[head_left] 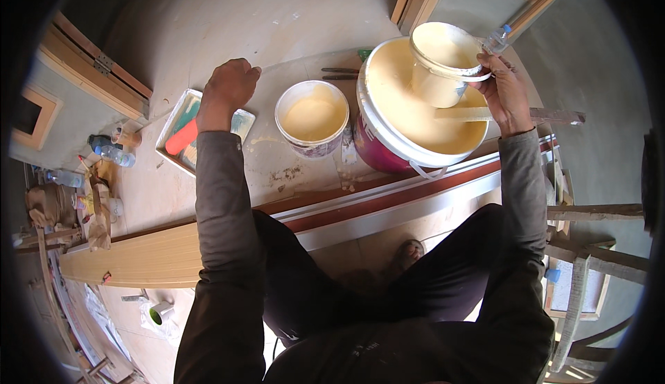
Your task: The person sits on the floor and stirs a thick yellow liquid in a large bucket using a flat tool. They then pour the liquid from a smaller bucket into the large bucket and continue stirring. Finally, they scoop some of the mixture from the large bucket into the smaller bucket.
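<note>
My right hand [504, 90] grips the rim of a small white bucket [447, 93] holding cream paint. That bucket is above a large white and magenta bucket [377, 138] full of the same paint. A wooden stick [467, 114] lies across the large bucket, passing behind my right wrist. My left hand [231, 92] is closed, over a paint tray [185, 166]; whatever its fingers may hold is hidden. In the tray lies a red-orange cylinder [181, 137], perhaps part of a paint roller, partly behind my left wrist. Between my hands stands another white bucket [312, 112] with cream paint in it.
Long boards, a white and brown one [395, 207] and a tan one [138, 263], lie in front of my knees. Dark-handled tools [339, 73] lie behind the buckets. Plastic bottles [114, 154] stand at the left wall. Wooden frames [578, 294] lean at the right.
</note>
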### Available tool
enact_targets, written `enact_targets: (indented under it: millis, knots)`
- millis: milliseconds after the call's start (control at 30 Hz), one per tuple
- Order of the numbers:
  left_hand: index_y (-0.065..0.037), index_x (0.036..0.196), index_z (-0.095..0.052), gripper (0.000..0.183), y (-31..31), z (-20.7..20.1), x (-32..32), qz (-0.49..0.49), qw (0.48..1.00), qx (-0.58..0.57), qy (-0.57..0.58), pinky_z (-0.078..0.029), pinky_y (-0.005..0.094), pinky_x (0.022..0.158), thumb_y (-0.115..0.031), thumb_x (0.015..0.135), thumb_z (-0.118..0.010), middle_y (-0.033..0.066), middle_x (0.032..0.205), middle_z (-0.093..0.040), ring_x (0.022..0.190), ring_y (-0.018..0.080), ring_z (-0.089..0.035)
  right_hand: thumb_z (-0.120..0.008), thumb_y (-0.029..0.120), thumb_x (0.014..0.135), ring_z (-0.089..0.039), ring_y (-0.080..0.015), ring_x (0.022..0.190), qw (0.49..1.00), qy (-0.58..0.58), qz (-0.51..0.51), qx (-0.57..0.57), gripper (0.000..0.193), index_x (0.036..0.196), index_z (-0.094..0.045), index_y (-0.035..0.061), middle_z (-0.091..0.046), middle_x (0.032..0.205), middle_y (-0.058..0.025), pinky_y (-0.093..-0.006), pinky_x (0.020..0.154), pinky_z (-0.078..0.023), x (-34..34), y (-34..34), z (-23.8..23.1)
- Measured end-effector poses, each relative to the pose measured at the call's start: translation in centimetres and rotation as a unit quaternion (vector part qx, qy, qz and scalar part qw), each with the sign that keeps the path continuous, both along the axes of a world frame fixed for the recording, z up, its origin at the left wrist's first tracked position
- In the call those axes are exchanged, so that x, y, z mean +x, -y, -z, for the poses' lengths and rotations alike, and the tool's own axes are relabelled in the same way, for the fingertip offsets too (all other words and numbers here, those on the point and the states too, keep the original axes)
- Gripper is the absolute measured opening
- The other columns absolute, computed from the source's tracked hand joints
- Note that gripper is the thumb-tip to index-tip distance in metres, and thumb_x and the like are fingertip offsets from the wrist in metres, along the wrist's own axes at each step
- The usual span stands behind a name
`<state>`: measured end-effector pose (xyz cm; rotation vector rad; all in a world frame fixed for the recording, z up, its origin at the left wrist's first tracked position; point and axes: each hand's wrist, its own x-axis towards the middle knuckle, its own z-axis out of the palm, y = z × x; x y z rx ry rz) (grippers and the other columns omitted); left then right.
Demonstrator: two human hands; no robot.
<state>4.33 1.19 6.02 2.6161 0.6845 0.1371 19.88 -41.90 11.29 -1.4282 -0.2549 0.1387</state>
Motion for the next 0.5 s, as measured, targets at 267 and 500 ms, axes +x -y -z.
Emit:
enact_targets:
  millis: [267, 500]
  knots:
    - [-0.005, 0.104, -0.07, 0.04, -0.23, -0.1, -0.25, -0.003, 1.0, -0.018, -0.01, -0.05, 0.0445, 0.092, -0.041, 0.094, -0.056, 0.0197, 0.109, -0.07, 0.106, 0.0373, -0.065, -0.061, 0.006, 0.093, -0.066, -0.015, 0.077, 1.0, -0.001, 0.001, -0.015, 0.017, 0.101, -0.06, -0.0094, -0.061, 0.088, -0.0088, -0.0255, 0.066, -0.064, -0.72, -0.43, -0.73]
    - [-0.006, 0.104, -0.071, 0.04, -0.42, 0.45, -0.15, 0.019, 1.0, -0.001, 0.005, -0.05, 0.0444, 0.093, -0.042, 0.094, -0.057, 0.0192, 0.11, -0.07, 0.107, 0.0374, -0.065, -0.061, 0.006, 0.093, -0.066, -0.0156, 0.075, 1.0, 0.007, -0.003, -0.001, 0.017, 0.1, -0.061, -0.0094, -0.061, 0.088, -0.0096, -0.0248, 0.064, -0.064, -0.56, -0.09, -0.5]
